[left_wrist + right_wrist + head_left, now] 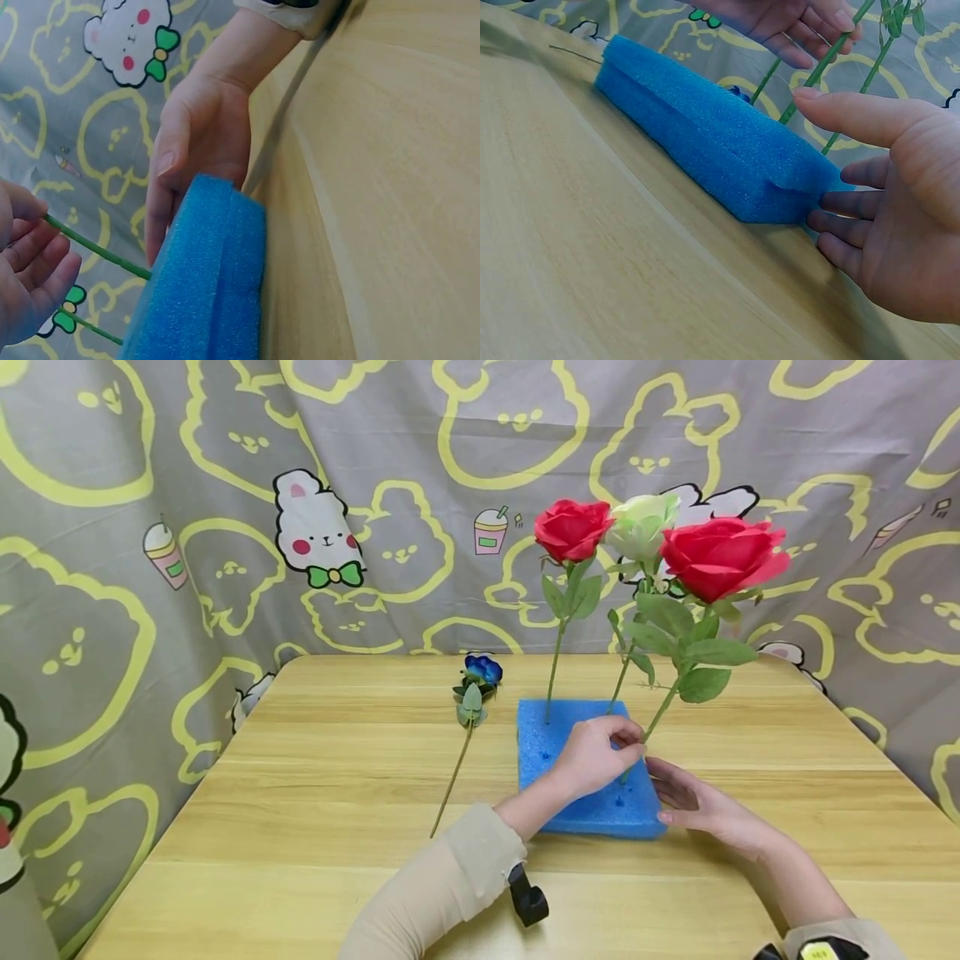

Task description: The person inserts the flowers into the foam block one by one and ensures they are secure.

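Observation:
A blue foam block [600, 814] lies on the table with several artificial flowers standing in it. My left hand [600, 756] pinches the green stem [97, 247] of the larger red rose [723, 558], which leans to the right with its lower end in the foam. Beside the block's right side is my right hand [708, 810], fingers extended; in the right wrist view its fingertips [840, 202] touch the foam's end. A second red rose [572, 530] and a pale green-white flower [643, 527] also stand in the block.
Left of the block, a blue rose [482, 670] lies flat on the wooden table [322, 793], its stem pointing towards the near edge. Small holes show in the foam's top. A patterned grey curtain [405, 435] hangs behind the table.

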A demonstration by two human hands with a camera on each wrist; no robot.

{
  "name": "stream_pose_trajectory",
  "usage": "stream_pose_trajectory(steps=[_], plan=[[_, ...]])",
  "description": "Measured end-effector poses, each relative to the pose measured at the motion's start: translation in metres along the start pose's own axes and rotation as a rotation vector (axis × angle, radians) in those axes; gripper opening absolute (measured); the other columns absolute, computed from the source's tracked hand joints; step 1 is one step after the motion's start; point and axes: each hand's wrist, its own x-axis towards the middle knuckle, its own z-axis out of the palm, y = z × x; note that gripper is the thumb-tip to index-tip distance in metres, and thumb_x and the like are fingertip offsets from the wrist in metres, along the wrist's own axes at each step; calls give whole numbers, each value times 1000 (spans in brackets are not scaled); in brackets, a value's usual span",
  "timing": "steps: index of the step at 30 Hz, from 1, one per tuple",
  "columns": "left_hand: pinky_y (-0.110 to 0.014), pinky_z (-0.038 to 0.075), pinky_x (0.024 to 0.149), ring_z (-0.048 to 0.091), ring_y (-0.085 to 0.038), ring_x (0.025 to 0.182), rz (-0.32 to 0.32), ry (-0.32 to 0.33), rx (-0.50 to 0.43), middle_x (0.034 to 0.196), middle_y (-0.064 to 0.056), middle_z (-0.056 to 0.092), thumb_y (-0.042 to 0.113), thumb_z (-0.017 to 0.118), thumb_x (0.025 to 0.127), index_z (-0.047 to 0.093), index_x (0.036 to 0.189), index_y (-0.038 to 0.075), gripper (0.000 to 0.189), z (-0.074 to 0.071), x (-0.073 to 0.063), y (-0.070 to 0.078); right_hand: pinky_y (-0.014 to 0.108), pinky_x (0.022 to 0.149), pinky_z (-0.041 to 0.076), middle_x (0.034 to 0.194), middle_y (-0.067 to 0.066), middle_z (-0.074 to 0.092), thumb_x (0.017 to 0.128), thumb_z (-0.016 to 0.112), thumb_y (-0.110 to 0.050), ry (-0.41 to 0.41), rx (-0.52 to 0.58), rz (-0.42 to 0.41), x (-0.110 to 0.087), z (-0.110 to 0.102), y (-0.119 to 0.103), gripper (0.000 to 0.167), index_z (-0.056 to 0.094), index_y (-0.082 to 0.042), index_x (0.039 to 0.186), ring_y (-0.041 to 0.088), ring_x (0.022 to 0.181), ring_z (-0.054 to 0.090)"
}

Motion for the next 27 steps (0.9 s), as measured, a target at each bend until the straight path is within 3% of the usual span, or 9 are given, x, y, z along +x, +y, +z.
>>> stream_pose_trajectory(steps=[16,27], plan=[[-12,44,64,53,3,74,-31,-3,-2,84,10,63,18,62,90,69,97,10,12,2,-2,-5,11,94,34,144,38,2,93,50,0,10,-25,36,0,0,0,69,3,14,142,-11,120,34],[-16,44,57,52,0,66,-57,96,-36,78,10,63,18,62,90,70,92,12,10,-13,-12,-15,10,94,33,142,41,3,92,50,2,23,-42,28,1,-2,5,68,4,15,141,-11,120,35]])
